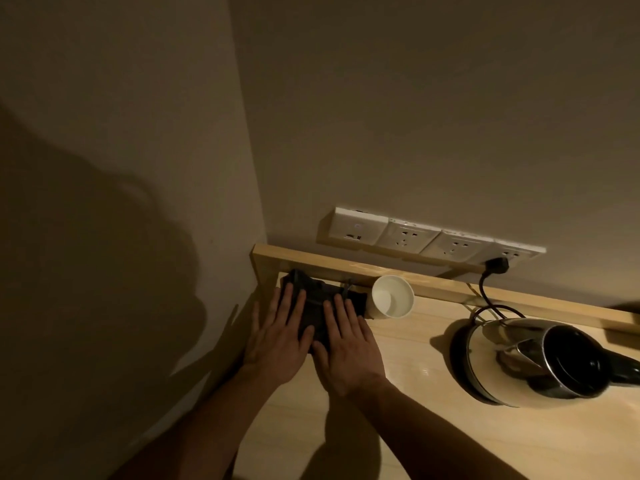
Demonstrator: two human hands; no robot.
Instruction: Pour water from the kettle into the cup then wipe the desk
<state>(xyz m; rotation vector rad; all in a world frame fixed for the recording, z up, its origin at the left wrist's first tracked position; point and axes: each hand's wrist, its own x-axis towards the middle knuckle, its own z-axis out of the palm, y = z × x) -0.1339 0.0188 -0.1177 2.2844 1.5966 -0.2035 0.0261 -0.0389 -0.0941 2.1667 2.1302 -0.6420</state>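
Observation:
A dark cloth (313,301) lies in the far left corner of the light wooden desk (415,427). My left hand (277,341) and my right hand (346,344) rest flat on it side by side, fingers spread and pointing toward the wall. A white paper cup (391,296) stands just right of the cloth, against the desk's raised back rail; I cannot tell whether it holds water. A steel kettle (526,362) with a black handle sits at the right, its lid area dark.
A wooden back rail (433,284) runs along the wall. Above it is a row of white wall sockets (433,239), with a black plug and cord (485,289) leading down to the kettle. A wall closes off the left side.

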